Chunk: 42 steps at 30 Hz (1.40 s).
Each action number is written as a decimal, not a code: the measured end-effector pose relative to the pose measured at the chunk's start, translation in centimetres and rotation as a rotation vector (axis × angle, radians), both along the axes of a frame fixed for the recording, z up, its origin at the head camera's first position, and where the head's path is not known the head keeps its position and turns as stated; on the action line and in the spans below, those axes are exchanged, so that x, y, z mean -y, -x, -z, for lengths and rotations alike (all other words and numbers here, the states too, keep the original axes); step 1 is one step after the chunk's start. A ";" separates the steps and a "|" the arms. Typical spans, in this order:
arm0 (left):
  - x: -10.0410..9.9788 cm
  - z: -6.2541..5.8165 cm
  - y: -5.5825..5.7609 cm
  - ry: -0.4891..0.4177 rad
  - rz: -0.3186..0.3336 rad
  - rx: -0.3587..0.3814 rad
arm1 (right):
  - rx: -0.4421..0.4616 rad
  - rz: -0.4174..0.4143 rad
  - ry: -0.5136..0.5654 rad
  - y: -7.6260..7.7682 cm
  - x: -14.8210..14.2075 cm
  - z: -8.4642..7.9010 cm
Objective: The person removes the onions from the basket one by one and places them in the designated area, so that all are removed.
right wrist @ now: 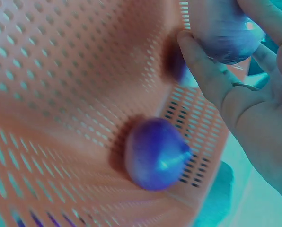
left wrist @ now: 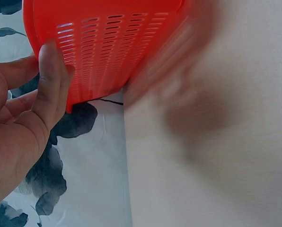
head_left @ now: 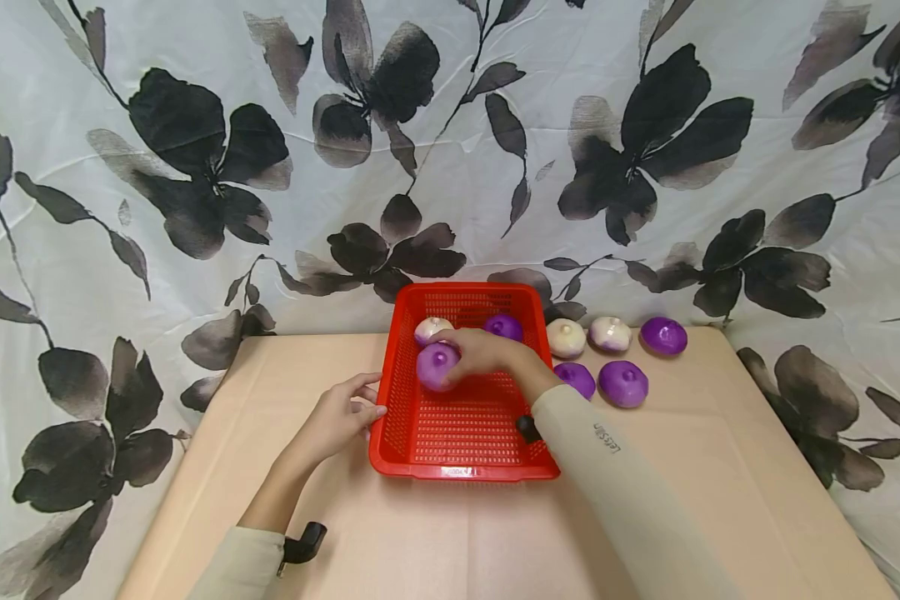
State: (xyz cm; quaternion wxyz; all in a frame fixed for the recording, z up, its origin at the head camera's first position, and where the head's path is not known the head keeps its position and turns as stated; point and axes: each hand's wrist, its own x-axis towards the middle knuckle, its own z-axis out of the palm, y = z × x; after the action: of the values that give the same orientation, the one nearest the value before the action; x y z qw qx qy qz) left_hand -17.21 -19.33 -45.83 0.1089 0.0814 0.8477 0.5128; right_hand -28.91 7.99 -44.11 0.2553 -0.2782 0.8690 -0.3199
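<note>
A purple onion [head_left: 437, 367] is in my right hand [head_left: 480, 352], held by thumb and fingers over the left part of the red basket [head_left: 465, 472]. In the right wrist view the fingers curve round this onion [right wrist: 224, 33]. Inside the basket, toward its far end, lie a pale onion [head_left: 431, 328] on the left and a purple onion [head_left: 504, 326] on the right. My left hand [head_left: 342, 414] grips the basket's left rim. In the left wrist view its fingers [left wrist: 50, 82] lie against the outer wall below the rim.
Right of the basket, several onions lie on the table [head_left: 465, 542]: a white onion [head_left: 566, 338], a pale onion [head_left: 611, 333], and purple onions [head_left: 663, 336] in two rows. A flower-printed cloth [head_left: 495, 208] hangs behind the table's back edge.
</note>
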 end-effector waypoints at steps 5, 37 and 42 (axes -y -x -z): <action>0.2 -0.1 0.0 -0.003 0.009 -0.009 | -0.060 -0.001 -0.019 -0.5 -1.0 -2.2; 0.5 0.1 -0.5 -0.023 0.014 -0.007 | -0.238 0.253 0.205 -5.7 -16.9 -5.3; 0.5 0.0 -0.6 -0.030 0.019 -0.006 | -0.244 0.310 0.230 -6.4 -20.2 -4.1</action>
State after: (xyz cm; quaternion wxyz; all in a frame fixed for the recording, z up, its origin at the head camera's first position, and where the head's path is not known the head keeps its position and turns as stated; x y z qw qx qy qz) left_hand -16.62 -19.82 -45.80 0.1100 0.0926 0.8394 0.5242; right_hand -22.49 28.15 -40.06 0.0629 -0.2053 0.8836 -0.4161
